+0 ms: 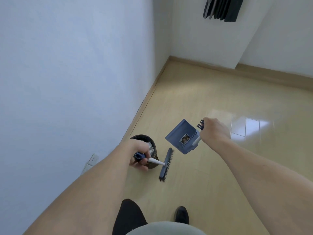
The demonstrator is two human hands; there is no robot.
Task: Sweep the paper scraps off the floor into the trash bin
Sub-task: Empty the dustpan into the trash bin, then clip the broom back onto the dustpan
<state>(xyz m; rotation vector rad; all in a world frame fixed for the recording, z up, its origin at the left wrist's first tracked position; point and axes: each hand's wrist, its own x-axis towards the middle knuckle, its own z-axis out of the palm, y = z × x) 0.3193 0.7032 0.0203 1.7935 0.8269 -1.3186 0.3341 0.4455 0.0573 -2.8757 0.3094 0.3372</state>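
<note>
Bright, even daylight glares off the glossy floor (250, 126); wide-angle bending at edges, slight motion blur.

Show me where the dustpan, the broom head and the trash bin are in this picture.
dustpan (182, 135): head view, on the flat blue scoop.
broom head (166, 165): head view, on the blue bar above the bristles.
trash bin (138, 137): head view, on the dark rim's far side.

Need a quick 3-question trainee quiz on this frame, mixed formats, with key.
1. True or false: the left hand holds the dustpan.
2. Which lies nearest the wall? A) bin B) dustpan C) brush
3. Fill in: the right hand grips the dustpan by its ____.

Key: 1 false, it holds the brush; 2 A; 3 handle.
</note>
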